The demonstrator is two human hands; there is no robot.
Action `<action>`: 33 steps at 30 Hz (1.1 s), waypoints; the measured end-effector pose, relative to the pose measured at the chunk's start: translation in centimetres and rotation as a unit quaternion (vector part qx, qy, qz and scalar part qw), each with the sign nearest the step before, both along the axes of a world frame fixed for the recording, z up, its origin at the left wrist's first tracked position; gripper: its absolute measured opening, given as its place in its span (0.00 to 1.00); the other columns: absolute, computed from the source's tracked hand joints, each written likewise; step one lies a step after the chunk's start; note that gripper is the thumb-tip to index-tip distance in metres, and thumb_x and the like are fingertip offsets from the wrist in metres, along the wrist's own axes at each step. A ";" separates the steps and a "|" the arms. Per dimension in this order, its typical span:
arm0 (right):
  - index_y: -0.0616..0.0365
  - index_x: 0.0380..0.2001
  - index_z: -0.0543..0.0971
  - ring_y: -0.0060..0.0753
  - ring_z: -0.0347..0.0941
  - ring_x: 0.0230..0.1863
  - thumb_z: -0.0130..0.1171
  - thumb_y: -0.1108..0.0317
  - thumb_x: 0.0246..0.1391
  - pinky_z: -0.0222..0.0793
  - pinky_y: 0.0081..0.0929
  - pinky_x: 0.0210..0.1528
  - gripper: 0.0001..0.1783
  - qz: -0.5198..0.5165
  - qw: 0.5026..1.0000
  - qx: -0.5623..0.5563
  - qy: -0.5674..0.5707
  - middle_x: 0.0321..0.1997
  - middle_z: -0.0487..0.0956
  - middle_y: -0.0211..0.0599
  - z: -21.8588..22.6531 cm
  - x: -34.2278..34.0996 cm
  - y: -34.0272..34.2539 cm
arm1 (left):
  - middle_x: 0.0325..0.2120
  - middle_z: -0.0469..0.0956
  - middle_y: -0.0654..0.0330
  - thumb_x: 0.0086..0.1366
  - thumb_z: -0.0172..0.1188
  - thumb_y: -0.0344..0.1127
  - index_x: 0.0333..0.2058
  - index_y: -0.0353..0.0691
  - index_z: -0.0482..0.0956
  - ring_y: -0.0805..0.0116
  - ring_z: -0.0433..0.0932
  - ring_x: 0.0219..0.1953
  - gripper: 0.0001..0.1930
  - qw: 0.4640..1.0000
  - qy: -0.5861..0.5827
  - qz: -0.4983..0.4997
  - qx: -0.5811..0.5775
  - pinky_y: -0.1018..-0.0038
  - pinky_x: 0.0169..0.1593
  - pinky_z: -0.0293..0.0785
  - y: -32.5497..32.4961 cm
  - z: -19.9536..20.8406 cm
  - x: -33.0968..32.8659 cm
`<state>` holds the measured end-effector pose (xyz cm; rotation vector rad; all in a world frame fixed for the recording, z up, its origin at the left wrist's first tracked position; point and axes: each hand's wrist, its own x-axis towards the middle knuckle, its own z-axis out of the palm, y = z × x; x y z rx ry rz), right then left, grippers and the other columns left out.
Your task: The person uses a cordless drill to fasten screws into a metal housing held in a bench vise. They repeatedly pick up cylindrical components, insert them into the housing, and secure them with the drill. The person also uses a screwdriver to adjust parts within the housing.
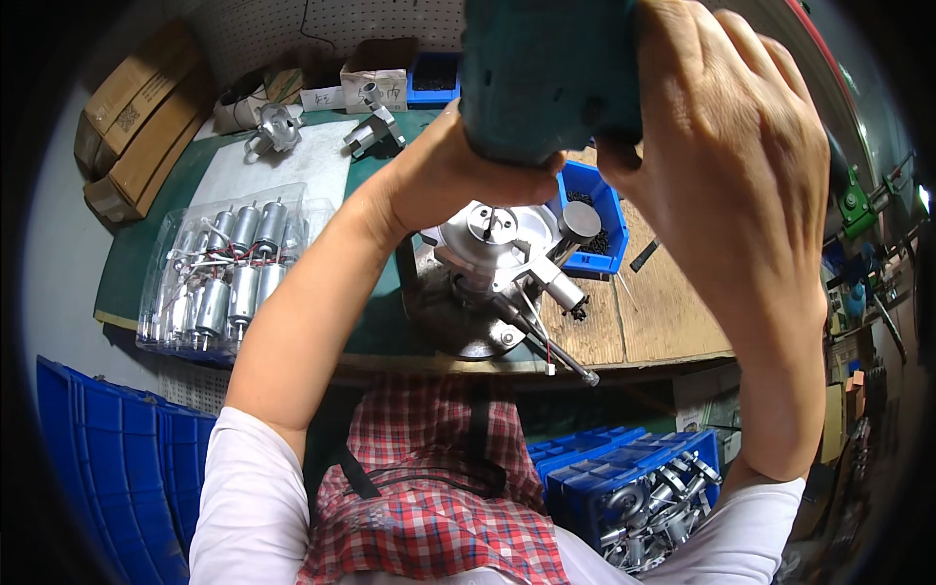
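Observation:
Close to the camera, both hands hold up a teal power tool [546, 78]. Its working end cannot be made out. My left hand [458, 166] wraps its lower left side, thumb along the bottom. Around its right side curl the fingers of my right hand [731, 127]. Beneath the hands, a round silver metal housing [487, 239] sits on a dark round fixture [444, 317] at the bench's front edge. A thin cable with a white connector [550, 370] hangs from the housing, and a metal lever [556, 356] sticks out to the right.
A blue bin [611, 210] of small black screws stands right of the housing. At left lies a clear tray [161, 292] of silver motors [242, 229]. Two metal castings [375, 132] rest farther back. Below the bench, a blue crate [585, 478] holds metal parts.

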<state>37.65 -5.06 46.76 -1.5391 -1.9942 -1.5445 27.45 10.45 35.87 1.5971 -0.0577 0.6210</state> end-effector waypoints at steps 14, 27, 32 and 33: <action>0.65 0.35 0.69 0.48 0.73 0.36 0.75 0.71 0.29 0.67 0.39 0.43 0.29 -0.057 0.995 -0.071 0.031 0.32 0.74 0.48 0.6 0.8 0.8 | 0.24 0.76 0.68 0.54 0.66 0.33 0.31 0.37 0.80 0.80 0.71 0.27 0.08 0.994 -0.025 0.079 0.069 0.80 0.34 0.68 -0.4 0.3 0.4; 0.63 0.33 0.70 0.48 0.73 0.30 0.77 0.70 0.23 0.68 0.40 0.38 0.31 0.001 1.000 0.005 -0.010 0.27 0.74 0.44 -0.4 3.3 1.5 | 0.25 0.77 0.64 0.54 0.69 0.31 0.37 0.36 0.76 0.77 0.75 0.29 0.13 0.986 -0.012 0.138 0.096 0.76 0.33 0.73 -1.8 0.6 0.6; 0.62 0.32 0.69 0.48 0.73 0.30 0.76 0.71 0.23 0.68 0.40 0.38 0.31 -0.041 0.999 -0.010 0.006 0.27 0.74 0.45 -0.3 3.4 1.7 | 0.25 0.77 0.64 0.53 0.69 0.31 0.36 0.36 0.76 0.77 0.74 0.29 0.14 0.982 -0.019 0.153 0.111 0.76 0.33 0.74 -2.0 0.9 0.7; 0.63 0.33 0.69 0.48 0.73 0.31 0.77 0.70 0.23 0.68 0.40 0.39 0.31 -0.042 0.999 -0.009 0.005 0.28 0.74 0.46 -0.3 3.4 1.7 | 0.25 0.77 0.64 0.52 0.69 0.31 0.37 0.35 0.76 0.77 0.75 0.29 0.14 0.981 -0.017 0.158 0.112 0.76 0.34 0.74 -1.9 0.9 0.7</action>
